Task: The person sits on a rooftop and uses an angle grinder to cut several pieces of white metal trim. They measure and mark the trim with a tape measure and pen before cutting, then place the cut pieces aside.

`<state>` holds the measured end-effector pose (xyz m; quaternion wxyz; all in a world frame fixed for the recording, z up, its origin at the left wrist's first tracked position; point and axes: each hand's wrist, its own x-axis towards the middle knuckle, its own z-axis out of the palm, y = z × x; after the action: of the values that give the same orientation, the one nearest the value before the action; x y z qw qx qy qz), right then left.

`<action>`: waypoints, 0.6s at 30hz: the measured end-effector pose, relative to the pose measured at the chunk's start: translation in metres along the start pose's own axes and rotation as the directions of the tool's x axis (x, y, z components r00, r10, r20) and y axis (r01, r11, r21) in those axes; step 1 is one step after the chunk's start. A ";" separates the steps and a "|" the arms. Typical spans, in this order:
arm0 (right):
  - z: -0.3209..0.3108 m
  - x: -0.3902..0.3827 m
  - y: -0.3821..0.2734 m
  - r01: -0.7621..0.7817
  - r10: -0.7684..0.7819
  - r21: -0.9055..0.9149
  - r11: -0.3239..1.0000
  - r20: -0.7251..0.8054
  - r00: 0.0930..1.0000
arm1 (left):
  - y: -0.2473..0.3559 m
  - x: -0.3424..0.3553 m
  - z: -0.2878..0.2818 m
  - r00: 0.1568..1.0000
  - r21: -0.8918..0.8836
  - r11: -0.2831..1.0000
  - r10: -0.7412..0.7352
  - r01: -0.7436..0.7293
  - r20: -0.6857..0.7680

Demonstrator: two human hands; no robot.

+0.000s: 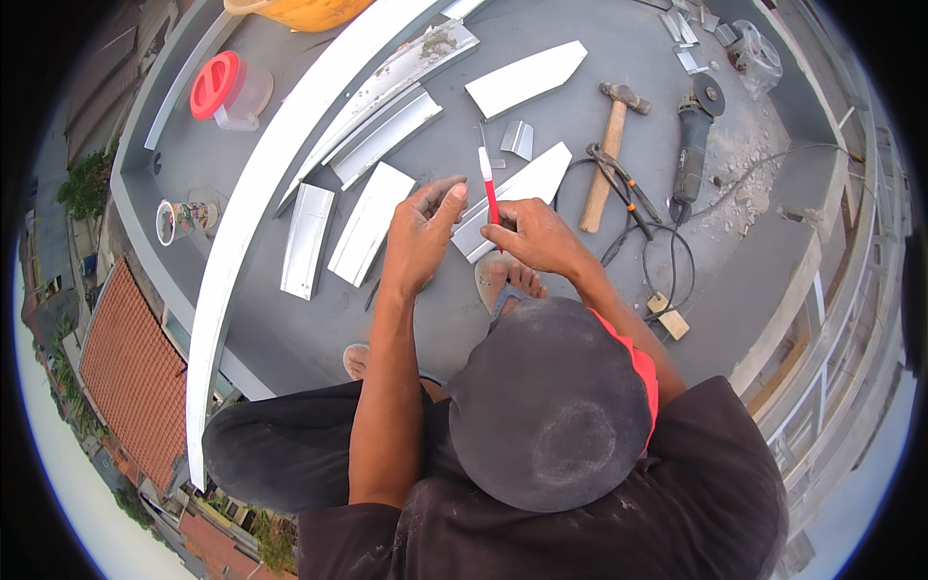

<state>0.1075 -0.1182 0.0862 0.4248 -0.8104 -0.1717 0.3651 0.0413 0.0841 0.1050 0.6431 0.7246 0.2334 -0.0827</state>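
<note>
My right hand is closed around the lower red part of a slim red-and-white stick-like tool, held upright. A thin tip rises from its white end; I cannot make out its exact kind. To the left of it, my left hand is raised with loosely bent fingers and the thumb apart, and nothing shows in it. Beneath my right hand lies a white metal strip with a pointed end. A cut metal channel lies just left of my left hand. A small bent metal offcut lies beyond the tool.
A hammer, pincers and a corded angle grinder lie to the right. A long white curved strip crosses the left side. Beyond it stands a red-lidded plastic jar. Rubble lies by the right low wall.
</note>
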 end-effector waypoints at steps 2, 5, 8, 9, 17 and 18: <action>0.001 0.002 -0.010 0.030 -0.002 -0.157 0.987 0.173 0.985 | 0.005 0.007 0.001 0.999 -0.130 0.992 -0.002 -0.002 -0.035; 0.000 0.001 -0.013 0.063 -0.027 -0.184 0.981 0.192 0.981 | 0.004 0.010 -0.008 0.997 -0.121 0.993 -0.016 0.007 -0.076; 0.000 0.001 -0.017 0.046 0.003 -0.225 0.973 0.215 0.977 | -0.005 0.008 0.000 0.984 -0.202 0.979 -0.053 0.018 -0.173; 0.002 0.002 -0.020 0.039 0.017 -0.240 0.970 0.226 0.974 | -0.005 0.007 0.003 0.975 -0.236 0.972 -0.068 0.016 -0.213; -0.003 -0.025 -0.001 -0.026 0.025 0.172 0.985 0.007 1.000 | -0.002 0.023 -0.080 0.913 -0.592 0.794 -0.131 -0.136 -0.386; -0.004 -0.024 -0.002 -0.015 0.069 0.392 0.920 -0.125 0.990 | 0.002 0.024 -0.074 0.941 -0.659 0.745 -0.142 -0.102 -0.307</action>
<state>0.0940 -0.1334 0.1004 0.5803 -0.7363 -0.0486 0.3446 0.0499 0.1612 0.1087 0.8084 0.4473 0.3618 0.1246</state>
